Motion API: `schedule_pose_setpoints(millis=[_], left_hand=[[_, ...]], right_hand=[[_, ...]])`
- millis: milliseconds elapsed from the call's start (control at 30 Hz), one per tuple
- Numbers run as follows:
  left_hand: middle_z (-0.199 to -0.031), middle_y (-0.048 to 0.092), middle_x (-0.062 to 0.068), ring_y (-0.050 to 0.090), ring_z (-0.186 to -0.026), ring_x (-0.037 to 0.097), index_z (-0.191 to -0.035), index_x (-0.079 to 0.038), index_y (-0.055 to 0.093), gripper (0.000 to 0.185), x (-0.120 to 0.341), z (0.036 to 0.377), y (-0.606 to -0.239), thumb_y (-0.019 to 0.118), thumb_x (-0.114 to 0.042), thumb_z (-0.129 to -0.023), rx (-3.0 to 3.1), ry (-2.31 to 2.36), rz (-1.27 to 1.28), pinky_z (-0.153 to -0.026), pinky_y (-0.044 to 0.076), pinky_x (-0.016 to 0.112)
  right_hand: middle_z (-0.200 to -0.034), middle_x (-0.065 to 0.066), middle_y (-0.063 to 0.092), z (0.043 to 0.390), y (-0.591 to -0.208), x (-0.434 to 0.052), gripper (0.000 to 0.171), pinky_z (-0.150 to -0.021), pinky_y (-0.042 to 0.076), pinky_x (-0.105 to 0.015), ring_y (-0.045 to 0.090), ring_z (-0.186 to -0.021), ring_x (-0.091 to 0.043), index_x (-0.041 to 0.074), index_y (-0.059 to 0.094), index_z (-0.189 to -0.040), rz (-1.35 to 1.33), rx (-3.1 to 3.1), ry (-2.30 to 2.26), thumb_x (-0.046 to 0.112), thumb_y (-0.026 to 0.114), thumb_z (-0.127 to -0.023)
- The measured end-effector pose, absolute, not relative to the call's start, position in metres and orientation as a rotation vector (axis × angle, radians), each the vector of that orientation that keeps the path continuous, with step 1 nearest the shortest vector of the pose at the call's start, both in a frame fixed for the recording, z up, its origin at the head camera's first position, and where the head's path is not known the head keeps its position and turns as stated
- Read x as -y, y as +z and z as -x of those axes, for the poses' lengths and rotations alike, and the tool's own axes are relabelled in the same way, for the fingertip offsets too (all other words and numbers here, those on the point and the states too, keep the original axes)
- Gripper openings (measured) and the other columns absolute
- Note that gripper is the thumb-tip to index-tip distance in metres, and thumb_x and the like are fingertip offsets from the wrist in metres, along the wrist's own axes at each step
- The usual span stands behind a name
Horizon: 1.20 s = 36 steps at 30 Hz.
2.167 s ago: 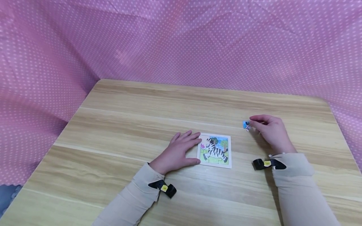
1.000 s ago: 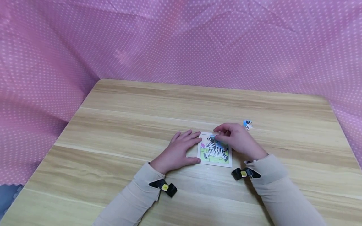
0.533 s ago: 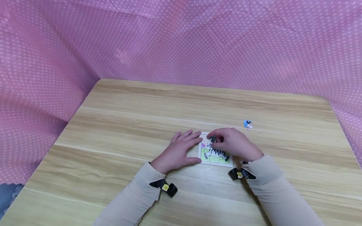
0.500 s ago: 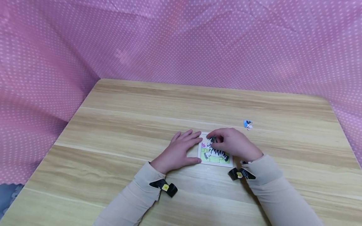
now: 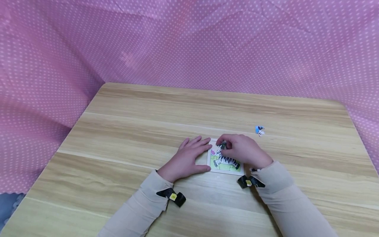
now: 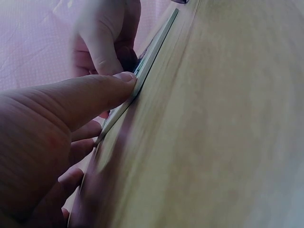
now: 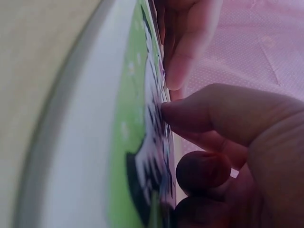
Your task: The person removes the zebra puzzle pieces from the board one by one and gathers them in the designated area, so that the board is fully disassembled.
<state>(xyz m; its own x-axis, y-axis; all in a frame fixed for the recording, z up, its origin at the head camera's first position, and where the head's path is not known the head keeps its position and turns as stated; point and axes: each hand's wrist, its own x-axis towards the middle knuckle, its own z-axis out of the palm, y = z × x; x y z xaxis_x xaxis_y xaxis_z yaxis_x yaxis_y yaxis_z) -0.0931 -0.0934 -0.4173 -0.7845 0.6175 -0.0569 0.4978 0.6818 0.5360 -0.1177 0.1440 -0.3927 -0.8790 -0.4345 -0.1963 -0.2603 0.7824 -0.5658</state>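
Right hand [image 5: 242, 151] pinching a puzzle piece [image 5: 223, 145] at puzzle's [image 5: 226, 163] top edge. Left hand [image 5: 185, 159] flat, fingers straight, bracing puzzle's left side. One piece [image 5: 259, 130] already out, lying right of puzzle on table [image 5: 148, 125]; most pieces still seated.

One zebra puzzle board [image 5: 226, 168], one loose puzzle piece [image 5: 259, 130] on the table [image 5: 148, 131], two hands, two wrist cameras.
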Motion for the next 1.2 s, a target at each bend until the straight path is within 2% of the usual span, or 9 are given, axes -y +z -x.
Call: schedule_pose_setpoints(millis=[167,300,400,600,767,1033,1200], left_hand=[[-0.163,0.030,-0.007,0.015,-0.153,0.019,-0.150,-0.018,0.048,0.075,0.093,0.094,-0.417,0.075,-0.048,-0.088,-2.658,0.727,-0.891,-0.122,0.003,0.052],[-0.163,0.031,-0.005,0.016,-0.153,0.021,-0.150,-0.017,0.048,0.074,0.093,0.094,-0.415,0.075,-0.047,-0.088,-2.663,0.720,-0.906,-0.122,0.004,0.054],[-0.163,0.031,-0.005,0.016,-0.153,0.021,-0.150,-0.017,0.048,0.075,0.093,0.094,-0.415,0.075,-0.047,-0.088,-2.657,0.720,-0.902,-0.122,0.004,0.053],[-0.163,0.030,-0.007,0.015,-0.153,0.020,-0.151,-0.018,0.047,0.075,0.093,0.094,-0.414,0.075,-0.048,-0.087,-2.642,0.718,-0.892,-0.122,0.003,0.052],[-0.163,0.029,-0.008,0.014,-0.154,0.019,-0.151,-0.019,0.047,0.075,0.094,0.097,-0.413,0.074,-0.048,-0.088,-2.643,0.706,-0.894,-0.122,0.003,0.052],[-0.163,0.029,-0.009,0.013,-0.154,0.018,-0.151,-0.020,0.047,0.075,0.094,0.097,-0.411,0.075,-0.048,-0.087,-2.627,0.717,-0.867,-0.122,0.001,0.050],[-0.163,0.030,-0.009,0.014,-0.153,0.018,-0.151,-0.020,0.047,0.075,0.094,0.096,-0.412,0.075,-0.047,-0.087,-2.627,0.730,-0.866,-0.122,0.001,0.050]], right_hand=[[-0.086,0.000,0.061,0.119,-0.390,-0.140,0.025,-0.069,0.045,-0.037,0.055,-0.074,-0.018,0.022,0.070,-0.109,0.506,-2.660,-0.784,0.021,0.075,-0.085],[-0.104,-0.007,0.056,0.117,-0.389,-0.140,0.023,-0.077,0.047,-0.040,0.055,-0.085,-0.023,0.020,0.071,-0.106,0.514,-2.679,-0.836,0.016,0.077,-0.084],[-0.107,-0.009,0.053,0.116,-0.389,-0.140,0.023,-0.078,0.048,-0.040,0.055,-0.086,-0.023,0.020,0.071,-0.106,0.519,-2.681,-0.856,0.016,0.078,-0.084],[-0.106,-0.005,0.057,0.117,-0.391,-0.146,0.031,-0.082,0.049,-0.040,0.056,-0.089,-0.020,0.017,0.069,-0.116,0.553,-2.646,-0.902,0.016,0.078,-0.086],[-0.102,-0.002,0.059,0.119,-0.387,-0.155,0.037,-0.076,0.048,-0.035,0.055,-0.087,-0.019,0.011,0.068,-0.123,0.518,-2.628,-0.930,0.015,0.074,-0.088],[-0.100,-0.001,0.062,0.119,-0.385,-0.167,0.044,-0.070,0.045,-0.034,0.052,-0.082,-0.018,0.017,0.069,-0.129,0.514,-2.563,-0.949,0.007,0.069,-0.087],[-0.096,0.000,0.064,0.121,-0.387,-0.170,0.037,-0.076,0.048,-0.035,0.056,-0.085,-0.018,0.015,0.068,-0.128,0.482,-2.565,-0.971,0.009,0.069,-0.091]])
